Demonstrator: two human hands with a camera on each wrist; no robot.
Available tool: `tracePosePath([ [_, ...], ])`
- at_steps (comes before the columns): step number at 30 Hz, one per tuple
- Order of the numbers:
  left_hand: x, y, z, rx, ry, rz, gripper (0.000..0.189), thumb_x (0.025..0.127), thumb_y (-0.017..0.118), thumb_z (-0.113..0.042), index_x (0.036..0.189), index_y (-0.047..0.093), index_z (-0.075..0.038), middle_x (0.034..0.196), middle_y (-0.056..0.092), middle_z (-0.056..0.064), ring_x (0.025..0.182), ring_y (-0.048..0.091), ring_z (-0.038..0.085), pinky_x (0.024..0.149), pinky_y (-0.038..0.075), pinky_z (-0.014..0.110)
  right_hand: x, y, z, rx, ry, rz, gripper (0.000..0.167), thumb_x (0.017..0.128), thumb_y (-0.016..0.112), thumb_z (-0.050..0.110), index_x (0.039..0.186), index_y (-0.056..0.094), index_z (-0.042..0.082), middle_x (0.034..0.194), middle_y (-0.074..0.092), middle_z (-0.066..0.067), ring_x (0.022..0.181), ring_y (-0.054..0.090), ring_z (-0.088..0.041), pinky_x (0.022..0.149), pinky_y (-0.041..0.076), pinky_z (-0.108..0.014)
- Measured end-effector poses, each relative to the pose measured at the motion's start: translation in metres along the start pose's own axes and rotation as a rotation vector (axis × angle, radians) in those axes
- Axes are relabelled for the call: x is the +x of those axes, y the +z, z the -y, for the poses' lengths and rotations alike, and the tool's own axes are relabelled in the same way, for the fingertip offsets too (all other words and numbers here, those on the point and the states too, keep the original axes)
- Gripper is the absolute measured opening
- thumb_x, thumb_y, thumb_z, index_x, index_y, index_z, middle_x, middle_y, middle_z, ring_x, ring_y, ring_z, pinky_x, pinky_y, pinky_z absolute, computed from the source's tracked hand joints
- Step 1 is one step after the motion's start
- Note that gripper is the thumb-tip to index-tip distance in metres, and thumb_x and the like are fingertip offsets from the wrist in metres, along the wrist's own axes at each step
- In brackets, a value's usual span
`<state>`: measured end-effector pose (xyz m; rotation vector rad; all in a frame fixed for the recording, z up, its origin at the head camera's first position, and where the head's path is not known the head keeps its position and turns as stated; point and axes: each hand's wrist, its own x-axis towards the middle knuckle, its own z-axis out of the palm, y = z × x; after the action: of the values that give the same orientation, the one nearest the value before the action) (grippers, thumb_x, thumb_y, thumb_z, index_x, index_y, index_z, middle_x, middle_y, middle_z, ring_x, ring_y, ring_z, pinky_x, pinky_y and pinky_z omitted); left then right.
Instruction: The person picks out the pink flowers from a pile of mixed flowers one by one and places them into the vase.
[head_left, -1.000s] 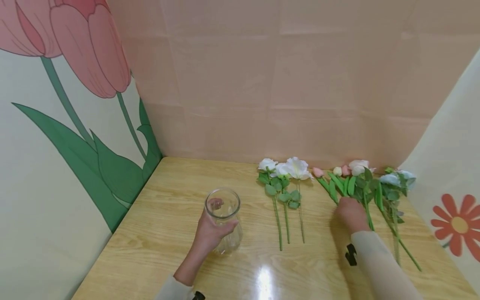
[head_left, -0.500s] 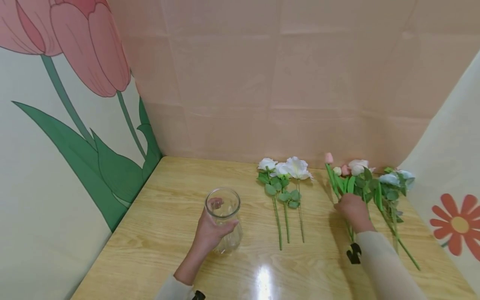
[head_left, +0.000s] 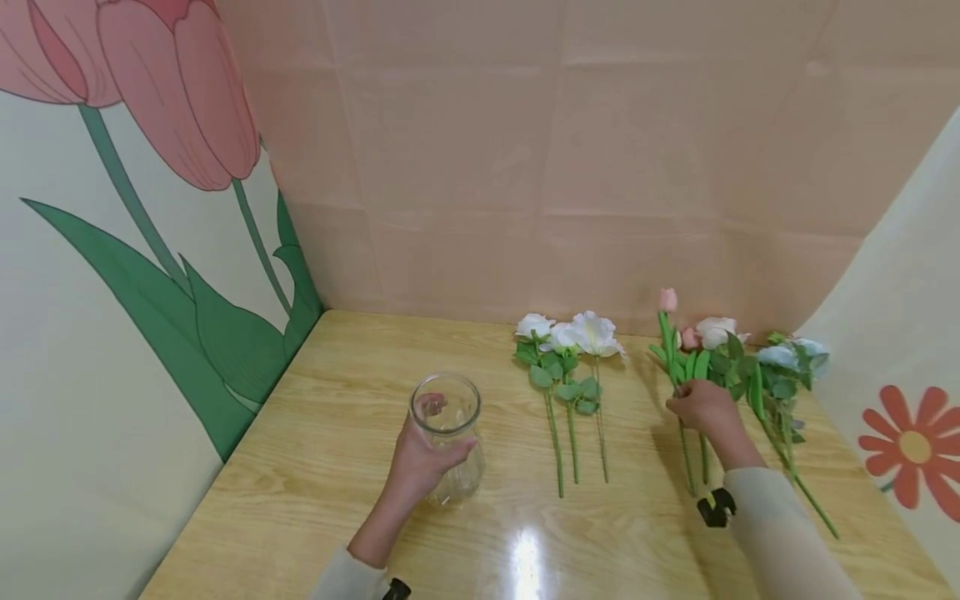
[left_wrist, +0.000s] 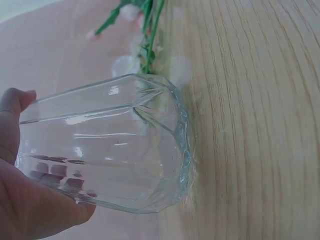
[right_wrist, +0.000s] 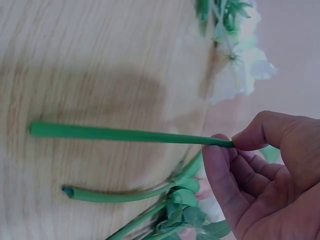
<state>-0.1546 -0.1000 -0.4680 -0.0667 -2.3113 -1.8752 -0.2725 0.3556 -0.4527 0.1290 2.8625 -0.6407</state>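
On the left, my left hand (head_left: 423,462) grips a clear glass vase (head_left: 457,479) that stands upright on the table; fingers and thumb wrap its upper part. The left wrist view shows the faceted vase (left_wrist: 115,145) with its thick base near the wood. At the right, my right hand (head_left: 708,417) pinches the stem of a pink tulip (head_left: 668,301) between thumb and fingertips, with the bloom pointing up and away. In the right wrist view the green tulip stem (right_wrist: 125,134) stretches out from the fingertips, and another cut stem (right_wrist: 115,195) lies beside it.
Several white flowers (head_left: 577,333) with green stems lie side by side mid-table. Right of the raised tulip lie another pink tulip (head_left: 689,337), a pale pink rose (head_left: 716,332) and blue flowers (head_left: 780,358). A pink cloth wall (head_left: 540,167) borders the table's back edge.
My right hand has lifted the pink tulip, and its bloom has swung up from the table to the right. The left hand and the vase have stayed in place.
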Motion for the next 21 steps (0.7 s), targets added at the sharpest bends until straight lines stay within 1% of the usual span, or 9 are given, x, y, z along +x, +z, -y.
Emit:
tracePosePath([
  [2, 0.001, 0.0, 0.0, 0.002, -0.005, 0.001, 0.077, 0.073, 0.091, -0.025, 0.134, 0.048, -0.013, 0.141, 0.053, 0.016, 0.131, 0.048, 0.043, 0.106, 0.041, 0.063, -0.001, -0.003, 0.002, -0.007, -0.004, -0.01, 0.03, 0.099, 0.055, 0.029, 0.074, 0.05, 0.012, 0.066, 0.055, -0.002, 0.063, 0.049, -0.022, 0.059, 0.037, -0.036],
  [5, 0.0, -0.001, -0.001, 0.005, -0.003, 0.003, 0.077, 0.073, 0.091, -0.025, 0.134, 0.048, -0.012, 0.14, 0.053, 0.016, 0.131, 0.049, 0.043, 0.107, 0.041, 0.063, -0.005, -0.007, 0.006, -0.02, -0.013, -0.032, 0.027, 0.098, 0.056, 0.03, 0.085, 0.058, 0.006, 0.072, 0.062, -0.005, 0.069, 0.056, -0.024, 0.063, 0.043, -0.039],
  [8, 0.0, -0.001, -0.002, 0.004, 0.002, 0.003, 0.077, 0.073, 0.091, -0.024, 0.134, 0.047, -0.011, 0.14, 0.053, 0.017, 0.131, 0.049, 0.043, 0.107, 0.041, 0.062, -0.011, -0.012, 0.01, -0.011, -0.022, -0.052, 0.032, 0.097, 0.056, 0.03, 0.102, 0.06, -0.001, 0.083, 0.069, -0.011, 0.078, 0.064, -0.03, 0.069, 0.049, -0.046],
  [10, 0.0, -0.001, -0.002, 0.0, 0.006, 0.005, 0.077, 0.073, 0.091, -0.023, 0.135, 0.047, -0.01, 0.14, 0.053, 0.018, 0.131, 0.049, 0.044, 0.107, 0.041, 0.062, -0.016, -0.015, 0.014, 0.008, -0.029, -0.065, 0.036, 0.097, 0.057, 0.031, 0.108, 0.059, -0.004, 0.09, 0.07, -0.016, 0.082, 0.066, -0.033, 0.071, 0.051, -0.049],
  [12, 0.0, -0.001, -0.003, -0.002, 0.007, 0.003, 0.077, 0.073, 0.091, -0.022, 0.135, 0.047, -0.01, 0.14, 0.053, 0.019, 0.131, 0.048, 0.044, 0.107, 0.041, 0.061, -0.02, -0.017, 0.017, 0.03, -0.041, -0.079, 0.038, 0.098, 0.056, 0.031, 0.111, 0.057, -0.005, 0.098, 0.069, -0.022, 0.084, 0.067, -0.034, 0.072, 0.052, -0.05],
  [17, -0.001, -0.001, -0.003, -0.005, 0.003, 0.002, 0.078, 0.072, 0.091, -0.021, 0.135, 0.047, -0.009, 0.141, 0.053, 0.019, 0.131, 0.048, 0.044, 0.107, 0.042, 0.061, -0.028, -0.018, 0.023, 0.104, -0.065, -0.096, 0.043, 0.099, 0.056, 0.03, 0.12, 0.053, -0.008, 0.117, 0.062, -0.033, 0.083, 0.073, -0.03, 0.071, 0.057, -0.049],
  [19, -0.001, -0.001, -0.003, -0.001, 0.0, 0.002, 0.077, 0.072, 0.091, -0.021, 0.135, 0.047, -0.009, 0.141, 0.053, 0.019, 0.131, 0.049, 0.044, 0.106, 0.042, 0.061, -0.032, -0.018, 0.025, 0.128, -0.066, -0.106, 0.042, 0.099, 0.055, 0.029, 0.12, 0.052, -0.007, 0.119, 0.061, -0.034, 0.083, 0.074, -0.029, 0.071, 0.058, -0.047],
  [21, -0.001, 0.0, -0.002, 0.003, 0.001, 0.004, 0.077, 0.072, 0.09, -0.021, 0.135, 0.047, -0.008, 0.141, 0.052, 0.02, 0.131, 0.049, 0.045, 0.106, 0.043, 0.061, -0.035, -0.018, 0.028, 0.136, -0.066, -0.123, 0.04, 0.099, 0.055, 0.029, 0.119, 0.053, -0.005, 0.117, 0.063, -0.032, 0.082, 0.074, -0.028, 0.07, 0.058, -0.045],
])
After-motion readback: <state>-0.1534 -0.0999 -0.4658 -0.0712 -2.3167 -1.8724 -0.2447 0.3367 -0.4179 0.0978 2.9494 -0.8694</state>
